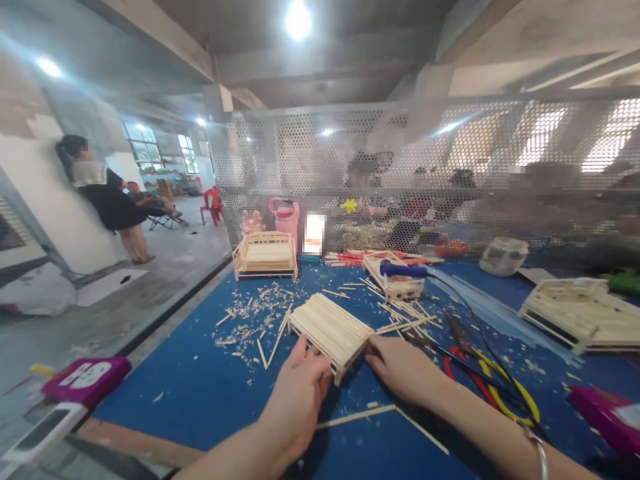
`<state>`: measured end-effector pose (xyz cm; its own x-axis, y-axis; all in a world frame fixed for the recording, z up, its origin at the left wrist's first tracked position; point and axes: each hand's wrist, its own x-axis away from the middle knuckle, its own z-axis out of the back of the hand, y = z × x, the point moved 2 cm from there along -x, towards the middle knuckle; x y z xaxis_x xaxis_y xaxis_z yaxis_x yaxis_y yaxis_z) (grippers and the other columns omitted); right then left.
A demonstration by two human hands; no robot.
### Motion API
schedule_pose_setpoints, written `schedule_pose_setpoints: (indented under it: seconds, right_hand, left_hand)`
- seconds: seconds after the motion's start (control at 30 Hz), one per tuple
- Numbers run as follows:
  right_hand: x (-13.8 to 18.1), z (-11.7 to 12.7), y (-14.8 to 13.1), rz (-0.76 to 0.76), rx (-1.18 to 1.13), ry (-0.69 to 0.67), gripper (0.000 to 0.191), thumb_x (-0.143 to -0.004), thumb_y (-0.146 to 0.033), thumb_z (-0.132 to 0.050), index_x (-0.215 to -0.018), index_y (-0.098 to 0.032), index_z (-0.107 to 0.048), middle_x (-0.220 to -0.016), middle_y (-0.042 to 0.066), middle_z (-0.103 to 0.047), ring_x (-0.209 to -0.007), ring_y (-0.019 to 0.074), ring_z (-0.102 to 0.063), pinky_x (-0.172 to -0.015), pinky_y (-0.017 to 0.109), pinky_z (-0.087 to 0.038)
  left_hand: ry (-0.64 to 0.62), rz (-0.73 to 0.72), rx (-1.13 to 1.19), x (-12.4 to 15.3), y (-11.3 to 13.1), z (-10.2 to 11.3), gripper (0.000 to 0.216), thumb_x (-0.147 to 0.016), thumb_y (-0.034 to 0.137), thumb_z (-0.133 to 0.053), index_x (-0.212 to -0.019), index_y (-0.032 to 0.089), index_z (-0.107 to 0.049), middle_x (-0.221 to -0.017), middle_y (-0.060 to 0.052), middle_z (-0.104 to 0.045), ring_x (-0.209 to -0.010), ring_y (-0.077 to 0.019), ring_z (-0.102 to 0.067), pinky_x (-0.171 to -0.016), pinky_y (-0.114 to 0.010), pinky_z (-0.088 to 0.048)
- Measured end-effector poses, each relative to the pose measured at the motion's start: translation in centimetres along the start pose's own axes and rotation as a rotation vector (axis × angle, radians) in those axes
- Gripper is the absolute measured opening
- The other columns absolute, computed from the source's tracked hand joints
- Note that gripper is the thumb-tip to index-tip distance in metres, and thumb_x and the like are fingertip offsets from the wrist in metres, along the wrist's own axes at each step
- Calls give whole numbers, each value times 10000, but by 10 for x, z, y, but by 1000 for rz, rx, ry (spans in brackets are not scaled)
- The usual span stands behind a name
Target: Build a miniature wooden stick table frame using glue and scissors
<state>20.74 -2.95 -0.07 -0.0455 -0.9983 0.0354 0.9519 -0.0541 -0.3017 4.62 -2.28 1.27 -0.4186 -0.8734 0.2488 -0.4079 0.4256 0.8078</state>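
A flat panel of glued wooden sticks (330, 327) lies on the blue table (200, 380) in front of me. My left hand (297, 393) is closed on the panel's near left edge, fingers curled over it. My right hand (400, 370) rests at the panel's near right corner, fingers closed against it. Loose sticks (400, 313) lie just beyond the right hand, and two long sticks (380, 417) lie between my forearms.
A finished stick bench (265, 257) stands at the back left, another model (580, 313) at the right, a blue-handled tool (405, 270) on a small frame. Yellow and red pliers (495, 387) lie right. Wood chips (245, 320) scatter left. A perforated screen (400, 153) backs the table; people sit behind it.
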Motion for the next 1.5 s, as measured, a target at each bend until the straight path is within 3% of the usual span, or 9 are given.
schedule_pose_setpoints:
  seconds: [0.23, 0.33, 0.43, 0.53, 0.63, 0.73, 0.87, 1.0, 1.5]
  right_hand:
    - [-17, -5, 13, 58, -62, 70, 346, -826, -138, -380, -1116, -170, -566, -1122, 86, -641, -1064, 168, -563, -870, 259, -393]
    - [-17, -7, 24, 24, -40, 136, 367, -836, -140, -345, -1115, -146, -583, -1118, 122, -624, -1046, 204, -563, -902, 313, -389]
    - [-16, -11, 33, 44, 78, 233, 393, -818, -142, -389, -1155, -161, -590, -1177, 136, -586, -1088, 239, -528, -948, 366, -368]
    - [-20, -17, 40, 70, 197, 265, 437, -825, -124, -373, -1219, -141, -561, -1251, 145, -554, -1151, 265, -485, -977, 400, -352]
    - [-26, -19, 49, 66, 211, 271, 474, -806, -65, -340, -1211, -143, -572, -1235, 124, -578, -1132, 253, -507, -967, 390, -366]
    - [-27, -11, 56, 31, 209, 301, 513, -726, -5, -364, -1164, -129, -600, -1213, 126, -591, -1111, 240, -523, -965, 374, -363]
    - [-13, 3, 42, 28, 163, 321, 432, -672, -39, -407, -1022, -142, -638, -1076, 113, -644, -1013, 223, -559, -893, 339, -386]
    - [4, 4, 14, 75, -47, 76, 231, -619, -134, -475, -784, -188, -627, -785, 42, -651, -757, 191, -568, -673, 276, -397]
    - [3, 9, 22, 53, -38, 12, 223, -641, -80, -460, -792, -146, -609, -830, 85, -641, -770, 195, -547, -646, 255, -353]
  left_hand:
    - [86, 88, 33, 6, -17, -3, 432, -626, 131, -603, -1050, 207, -574, -1222, -53, -557, -1147, -154, -502, -839, -195, -420]
    - [-27, 132, -76, 11, -27, 6, 416, -605, 201, -672, -1013, 186, -591, -1148, -103, -579, -1039, -199, -565, -785, -253, -452]
    - [-140, -161, -528, 10, -10, 23, 359, -664, 207, -623, -1021, 173, -598, -1055, -99, -606, -1016, -211, -550, -836, -301, -436]
    - [118, -534, -1102, -2, 27, 42, 416, -738, 165, -504, -1153, 181, -523, -1109, -93, -571, -1026, -209, -519, -878, -345, -411]
    - [259, -514, -1637, -22, 53, 54, 343, -749, 172, -508, -1083, 138, -578, -1043, -117, -575, -991, -236, -524, -884, -375, -395]
    - [213, -357, -1920, -38, 58, 61, 200, -761, 290, -557, -861, 145, -652, -896, -102, -584, -887, -238, -560, -782, -340, -422]
    - [167, -297, -1974, -44, 54, 62, 193, -779, 337, -554, -824, 182, -659, -854, -69, -585, -829, -204, -573, -701, -285, -407]
    - [187, -315, -1926, -43, 52, 61, 200, -797, 328, -530, -807, 197, -682, -845, -58, -602, -829, -188, -572, -686, -266, -384]
    - [-6, -508, -1914, -35, 29, 52, 245, -809, 365, -535, -786, 182, -697, -784, -61, -617, -774, -183, -557, -674, -270, -370]
